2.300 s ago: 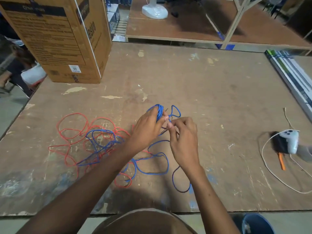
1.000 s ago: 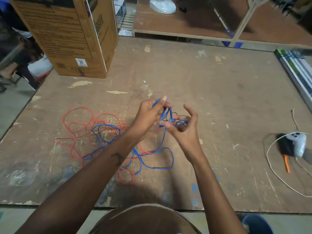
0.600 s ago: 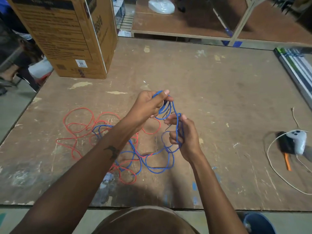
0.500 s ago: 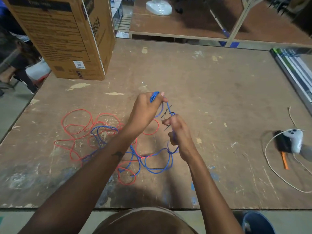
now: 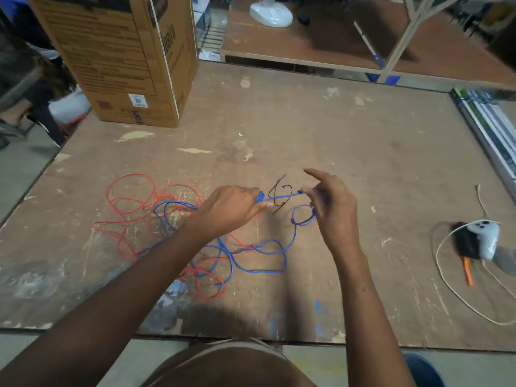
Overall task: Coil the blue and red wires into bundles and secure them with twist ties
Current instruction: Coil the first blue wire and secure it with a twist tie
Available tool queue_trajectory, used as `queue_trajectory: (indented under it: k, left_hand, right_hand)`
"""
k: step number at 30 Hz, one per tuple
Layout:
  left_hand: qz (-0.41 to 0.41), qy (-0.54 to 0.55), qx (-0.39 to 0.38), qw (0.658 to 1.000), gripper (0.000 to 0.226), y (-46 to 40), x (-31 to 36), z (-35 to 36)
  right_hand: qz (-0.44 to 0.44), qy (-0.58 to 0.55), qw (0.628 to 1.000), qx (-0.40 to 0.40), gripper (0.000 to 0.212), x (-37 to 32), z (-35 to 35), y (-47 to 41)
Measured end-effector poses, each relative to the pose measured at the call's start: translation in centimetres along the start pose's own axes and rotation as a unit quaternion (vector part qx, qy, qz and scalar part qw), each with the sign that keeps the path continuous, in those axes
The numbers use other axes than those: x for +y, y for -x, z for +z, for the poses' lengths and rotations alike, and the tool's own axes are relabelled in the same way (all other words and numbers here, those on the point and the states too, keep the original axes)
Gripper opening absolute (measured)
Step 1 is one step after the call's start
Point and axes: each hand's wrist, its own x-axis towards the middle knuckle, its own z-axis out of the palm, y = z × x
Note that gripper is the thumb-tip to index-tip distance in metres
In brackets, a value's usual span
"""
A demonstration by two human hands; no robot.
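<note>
1. Nearest the tabletop's front edge: bare concrete floor (image 5: 321, 364) below, brown-clad lap, both forearms reaching forward.
2. Worn brown plywood tabletop (image 5: 349, 141), scratched, flecked with pale chips and blue paint smears close to that front edge.
3. Left of tabletop centre: red wire (image 5: 131, 191) sprawled in loose loops, tangled with slack lengths of blue wire (image 5: 259, 270), uncoiled.
4. Mid-tabletop, raised above the surface: left hand (image 5: 231, 209), fingers clenched round a small bunch of blue wire; right hand (image 5: 331, 208) pinching the same strand, index finger lifted free, a small blue loop hanging beneath.
5. Between both hands: short taut blue span with a thin black twist tie (image 5: 279, 196) looped about it.
6. Right side of the tabletop: white game controller (image 5: 487, 238) over something dark, orange-handled tool (image 5: 466, 272) poking out, pale cord (image 5: 452, 294) curving round them.
7. Far-left tabletop corner: tall cardboard box (image 5: 120, 57) with printed text and a white label.
8. Far-right tabletop edge: long flat striped pack (image 5: 491, 121).
9. Beyond the tabletop: second brown platform, white fan base (image 5: 270, 13) on it, slanted pale wooden frame (image 5: 402, 37).
</note>
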Motion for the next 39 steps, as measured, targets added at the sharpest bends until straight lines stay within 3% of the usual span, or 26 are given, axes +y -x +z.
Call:
queue_trajectory:
  k: [2,4,6,9,10,12,14,17,20,22,23,24,25,27,28,30,32,34,36,39]
  left_hand:
    - [0.017,0.046,-0.019,0.999,0.048,0.8,-0.8,-0.2]
    - [0.026,0.216,-0.048,0.975,0.042,1.6,-1.9,-0.9]
    - [0.013,0.362,-0.104,0.926,0.044,2.1,-2.7,-1.4]
    - [0.002,0.423,-0.162,0.891,0.052,2.6,-2.3,-2.2]
    - [0.011,0.445,-0.167,0.880,0.049,2.7,-2.0,-2.5]
    - [0.026,0.482,-0.165,0.860,0.043,2.7,-1.7,-3.9]
    - [0.028,0.492,-0.150,0.857,0.039,2.3,-1.9,-5.6]
    - [0.009,0.516,-0.096,0.851,0.037,1.3,-3.0,-7.5]
    - [-0.005,0.582,-0.047,0.812,0.034,0.0,-2.6,-7.3]
    - [-0.019,0.617,-0.024,0.786,0.031,-0.6,-1.4,-6.3]
    - [-0.022,0.627,-0.015,0.779,0.029,-0.9,-0.7,-5.8]
    - [-0.023,0.625,-0.004,0.781,0.029,-1.1,0.1,-5.3]
    - [-0.023,0.616,0.005,0.788,0.030,-1.1,0.8,-5.0]
    - [-0.028,0.598,0.023,0.801,0.029,-1.3,1.5,-4.8]
    - [-0.030,0.598,0.026,0.800,0.028,-1.4,1.6,-4.8]
    - [-0.024,0.619,0.028,0.785,0.027,-1.6,1.5,-5.1]
    - [-0.012,0.631,0.031,0.775,0.027,-2.1,1.1,-5.6]
    - [-0.034,0.609,0.070,0.790,0.026,-2.7,0.8,-6.0]
    - [-0.071,0.574,0.130,0.806,0.027,-3.3,1.3,-6.1]
    - [-0.113,0.515,0.196,0.827,0.029,-3.6,3.0,-6.2]
  right_hand:
    - [-0.056,0.035,0.992,-0.107,0.030,0.9,-0.6,-0.6]
    - [-0.110,0.103,0.975,-0.163,0.025,1.6,-0.5,-0.8]
    - [-0.135,0.130,0.968,-0.168,0.018,1.9,0.1,-0.7]
    - [-0.166,0.141,0.964,-0.152,0.014,1.6,0.8,-1.0]
    - [-0.160,0.119,0.966,-0.162,0.013,1.4,0.9,-1.2]
    - [-0.063,0.002,0.971,-0.230,0.015,1.1,0.9,-1.3]
    - [0.027,-0.121,0.943,-0.310,0.019,0.9,0.7,-1.2]
    - [0.112,-0.314,0.846,-0.417,0.023,0.2,1.4,-0.1]
    - [0.225,-0.554,0.681,-0.422,0.019,-0.3,2.4,1.0]
    - [0.254,-0.633,0.576,-0.451,0.019,0.1,3.4,1.3]
    - [0.259,-0.647,0.543,-0.469,0.020,0.1,3.9,1.4]
    - [0.263,-0.641,0.539,-0.479,0.020,0.4,4.4,1.4]
    - [0.268,-0.615,0.569,-0.475,0.018,0.4,4.7,1.4]
    - [0.269,-0.521,0.686,-0.432,0.021,0.7,4.8,1.1]
    - [0.255,-0.467,0.746,-0.400,0.024,0.9,4.6,0.8]
    - [0.218,-0.386,0.833,-0.332,0.031,0.8,4.1,0.3]
    - [0.205,-0.348,0.886,-0.226,0.040,0.5,4.0,0.1]
    - [0.151,-0.233,0.959,-0.050,0.053,0.2,4.2,0.5]
    - [0.021,-0.038,0.993,0.109,0.046,-0.5,4.8,2.0]
    - [-0.127,0.173,0.955,0.206,0.031,-2.1,7.1,4.2]
